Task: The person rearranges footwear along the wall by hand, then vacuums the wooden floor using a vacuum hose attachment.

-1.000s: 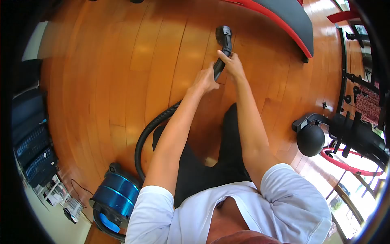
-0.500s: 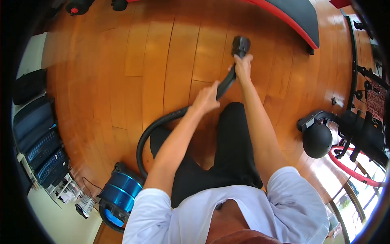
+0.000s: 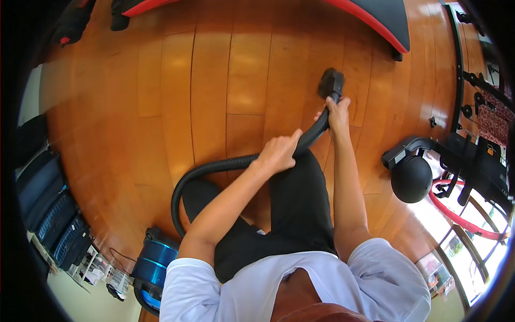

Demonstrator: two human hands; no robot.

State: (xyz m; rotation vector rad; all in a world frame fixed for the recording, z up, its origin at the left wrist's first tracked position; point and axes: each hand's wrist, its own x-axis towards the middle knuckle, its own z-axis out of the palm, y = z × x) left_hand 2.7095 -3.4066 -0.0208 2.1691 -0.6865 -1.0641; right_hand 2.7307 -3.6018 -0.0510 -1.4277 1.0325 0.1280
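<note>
A black vacuum hose (image 3: 220, 165) curves from the blue canister vacuum cleaner (image 3: 155, 263) at lower left, over my lap, to a dark brush head (image 3: 331, 83). My left hand (image 3: 280, 153) is closed around the hose where the ribbed part meets the smooth wand (image 3: 311, 137). Farther along, my right hand (image 3: 338, 114) grips the wand just below the brush head. The brush head is over the wooden floor (image 3: 209, 80); I cannot tell if it touches. The fingers' undersides are partly hidden.
A black bench with red trim (image 3: 375, 24) stands ahead on the right. Exercise equipment with a round black pad (image 3: 411, 179) and a red ring (image 3: 461, 220) is at right. Stacked dark cases (image 3: 48, 193) line the left wall, near a white basket (image 3: 119, 282).
Both hands, the wand and the brush head have shifted to the right and closer to me in the view. The camera view has shifted too. Both hands keep their grip.
</note>
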